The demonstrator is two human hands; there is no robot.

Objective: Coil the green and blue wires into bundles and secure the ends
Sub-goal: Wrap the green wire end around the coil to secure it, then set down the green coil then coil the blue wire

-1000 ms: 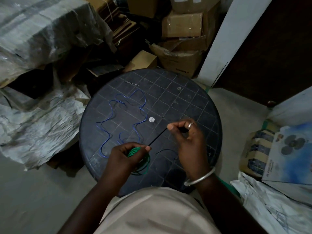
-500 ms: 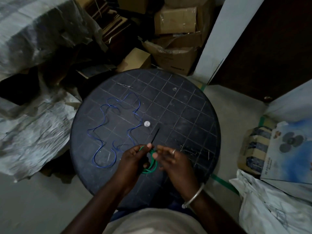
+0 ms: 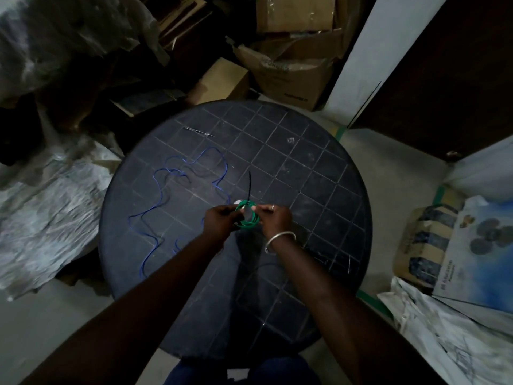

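Both hands meet over the middle of the round, dark plastic surface (image 3: 305, 173) moulded with a grid of squares. The left hand (image 3: 219, 222) and the right hand (image 3: 274, 218) each pinch a side of the small coiled bundle of green wire (image 3: 248, 216), which hangs between their fingertips just above the surface. A thin black strip (image 3: 249, 184), perhaps a tie, rises from the top of the coil and points away from the hands. A silver ring shows on a finger of the right hand, and a plain silver bangle (image 3: 279, 240) circles the right wrist.

To the left of the left hand, the long loose blue wire (image 3: 166, 187) lies uncoiled on the surface in wandering loops, running from beyond the hands down toward the near left edge. A small white round dot (image 3: 237, 202) on the surface peeks out just beyond the coil.

Far beyond the hands, brown cardboard boxes (image 3: 291, 73) are piled on the floor; one carries dark printing too blurred to read. Well to the right of the right hand leans a blue and white carton printed with fan pictures (image 3: 485, 245), its lettering illegible. Crumpled pale plastic sheeting (image 3: 41, 212) lies to the left.
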